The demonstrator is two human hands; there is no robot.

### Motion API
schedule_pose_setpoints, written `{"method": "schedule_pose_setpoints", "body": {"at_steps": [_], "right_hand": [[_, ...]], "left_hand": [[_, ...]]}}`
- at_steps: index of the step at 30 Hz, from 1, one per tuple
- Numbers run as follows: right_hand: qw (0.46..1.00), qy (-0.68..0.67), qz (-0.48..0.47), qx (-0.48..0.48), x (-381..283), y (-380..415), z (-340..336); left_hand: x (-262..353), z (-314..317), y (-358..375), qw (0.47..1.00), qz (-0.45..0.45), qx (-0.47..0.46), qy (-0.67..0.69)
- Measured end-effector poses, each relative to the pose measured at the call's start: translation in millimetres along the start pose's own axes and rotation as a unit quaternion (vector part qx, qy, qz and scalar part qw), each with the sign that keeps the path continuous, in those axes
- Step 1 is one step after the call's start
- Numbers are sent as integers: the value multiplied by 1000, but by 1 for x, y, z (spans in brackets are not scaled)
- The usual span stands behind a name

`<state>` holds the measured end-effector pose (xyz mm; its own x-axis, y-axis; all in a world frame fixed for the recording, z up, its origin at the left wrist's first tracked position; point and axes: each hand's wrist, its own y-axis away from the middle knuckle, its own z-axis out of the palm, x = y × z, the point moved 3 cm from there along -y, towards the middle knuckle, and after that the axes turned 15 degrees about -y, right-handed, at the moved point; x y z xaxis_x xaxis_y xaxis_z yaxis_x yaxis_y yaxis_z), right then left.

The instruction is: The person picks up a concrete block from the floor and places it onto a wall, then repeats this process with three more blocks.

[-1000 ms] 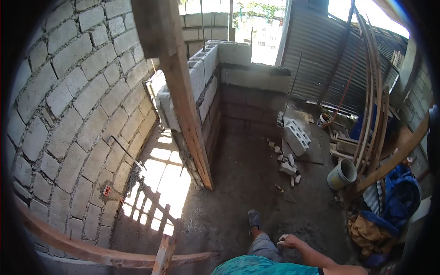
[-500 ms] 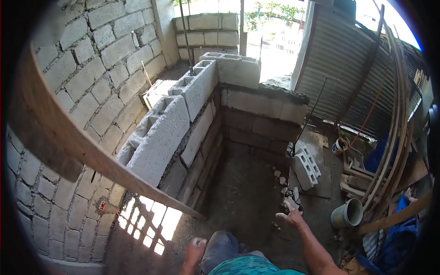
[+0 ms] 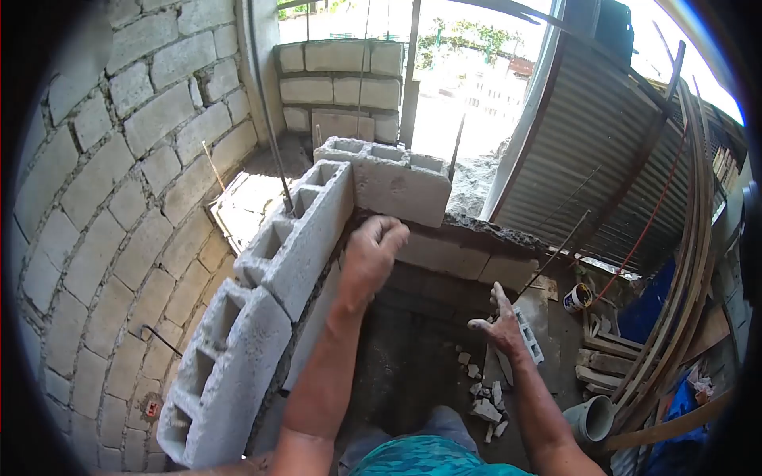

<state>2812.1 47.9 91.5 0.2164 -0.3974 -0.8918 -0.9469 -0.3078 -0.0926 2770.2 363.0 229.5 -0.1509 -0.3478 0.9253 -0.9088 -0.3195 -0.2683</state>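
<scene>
My left hand (image 3: pixel 373 258) is raised near the inner corner of a hollow-block wall, its fingers curled in and nothing showing in them. A corner concrete block (image 3: pixel 401 190) sits just beyond it on the top course. To its left, another hollow block (image 3: pixel 305 238) and a nearer hollow block (image 3: pixel 226 377) run along the same course, their cavities facing up. My right hand (image 3: pixel 502 324) hovers with its fingers spread and holds nothing. Partly hidden behind it, a loose hollow block (image 3: pixel 530 337) leans on the floor.
A steel bar (image 3: pixel 274 119) rises from the wall, and another rod (image 3: pixel 556 252) slants at right. Broken block pieces (image 3: pixel 486 408) lie on the floor. A grey bucket (image 3: pixel 590 419), a small paint pail (image 3: pixel 578 297) and long wooden boards (image 3: pixel 689 246) stand along the corrugated sheet side (image 3: pixel 583 143).
My left hand has risen from beside my leg to the wall corner. My right hand has moved up. The view has come closer to the wall, and the long plank at left has left most of the view.
</scene>
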Motion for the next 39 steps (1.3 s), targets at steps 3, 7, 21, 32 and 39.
{"method": "schedule_pose_setpoints", "body": {"at_steps": [3, 7, 21, 32, 39], "right_hand": [[995, -25, -86, 41, -5, -86, -7], [986, -50, -154, 35, 6, -200, -2], [971, -132, -171, -101, 18, -357, 46], [989, -37, -142, -27, 38, -367, 69], [980, -82, -183, 1, 35, -366, 65]], "left_hand": [[22, -27, -98, 999, 19, 48, 7], [10, -66, -213, 988, 1, 115, -105], [-64, -70, -373, 749, -100, 94, -648], [-173, -56, -448, 646, 33, -273, -712], [-164, -51, -454, 634, 55, -384, -669]]}}
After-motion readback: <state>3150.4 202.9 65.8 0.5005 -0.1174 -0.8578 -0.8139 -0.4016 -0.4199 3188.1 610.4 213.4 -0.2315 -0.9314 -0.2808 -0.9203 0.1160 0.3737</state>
